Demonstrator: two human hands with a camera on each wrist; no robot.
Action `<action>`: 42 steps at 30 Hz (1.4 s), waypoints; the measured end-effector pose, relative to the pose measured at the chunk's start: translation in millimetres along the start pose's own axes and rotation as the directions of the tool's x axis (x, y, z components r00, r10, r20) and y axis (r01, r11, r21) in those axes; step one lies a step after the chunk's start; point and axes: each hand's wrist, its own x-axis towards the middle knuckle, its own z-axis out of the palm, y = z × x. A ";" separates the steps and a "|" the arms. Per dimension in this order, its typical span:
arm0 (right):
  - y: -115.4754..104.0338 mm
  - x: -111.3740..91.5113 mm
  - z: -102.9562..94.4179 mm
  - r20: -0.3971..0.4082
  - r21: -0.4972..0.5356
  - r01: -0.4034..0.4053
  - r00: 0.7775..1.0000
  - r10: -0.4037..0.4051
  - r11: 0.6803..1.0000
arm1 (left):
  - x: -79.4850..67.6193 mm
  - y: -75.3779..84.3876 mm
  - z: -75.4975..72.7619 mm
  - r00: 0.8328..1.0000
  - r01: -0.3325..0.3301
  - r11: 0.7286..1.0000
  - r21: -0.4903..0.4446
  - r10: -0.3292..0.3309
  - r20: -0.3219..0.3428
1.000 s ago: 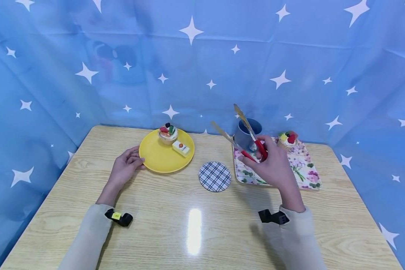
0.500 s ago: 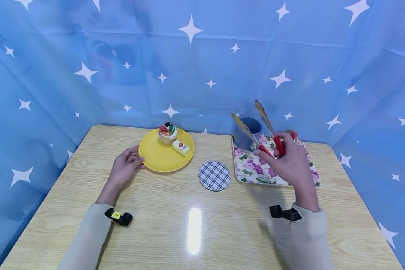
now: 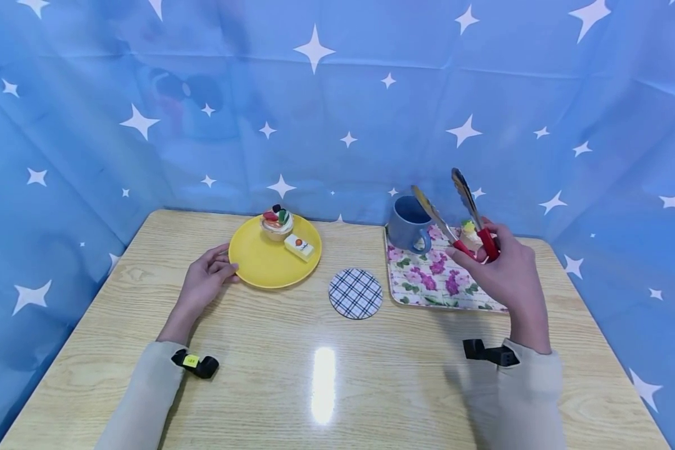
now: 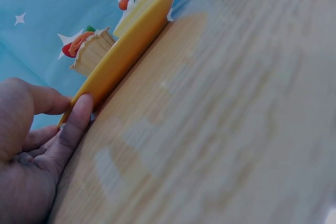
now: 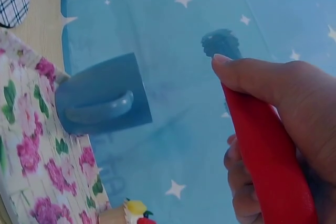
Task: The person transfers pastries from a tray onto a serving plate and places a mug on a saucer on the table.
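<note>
At the left, my left hand [image 3: 207, 278] pinches the near-left rim of a yellow plate [image 3: 259, 265], the thumb [image 4: 79, 114] against its outer side in the left wrist view. On the plate sit a fruit-topped cupcake [image 3: 277, 227] and a small cream-coloured cake slice [image 3: 299, 247]. My right hand [image 3: 514, 269] grips a pair of tongs [image 3: 488, 242] by the red handles. The tongs' metal arms are spread, point away from me and have nothing between their tips. Below the tongs, another fruit-topped cupcake [image 3: 470, 231] on a floral tray [image 3: 433, 294] is partly hidden.
A blue mug [image 3: 407, 226] stands on the tray's back-left corner, its handle facing right. A round checked coaster [image 3: 355, 294] lies on the wooden table [image 3: 259, 375] between plate and tray. A blue star-patterned curtain [image 3: 337, 100] hangs behind the table's back edge.
My right hand has moved right with the spread tongs, from over the mug to over the tray's right side, uncovering the mug. The left hand has stayed at the plate's rim.
</note>
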 end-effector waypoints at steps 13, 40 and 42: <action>17.5 1.7 -6.6 0.003 0.002 -0.091 0.996 0.091 0.996 | -0.3 1.1 -1.1 1.000 -0.011 1.000 -0.012 0.011 0.011; 61.5 7.6 -10.7 0.048 -0.037 -0.197 0.979 0.199 0.980 | -1.0 0.8 -1.1 1.000 -0.001 1.000 -0.016 0.002 0.014; 64.3 9.2 -8.8 0.057 -0.036 -0.209 0.976 0.211 0.977 | -1.0 0.7 -1.3 1.000 -0.002 1.000 -0.017 0.002 0.013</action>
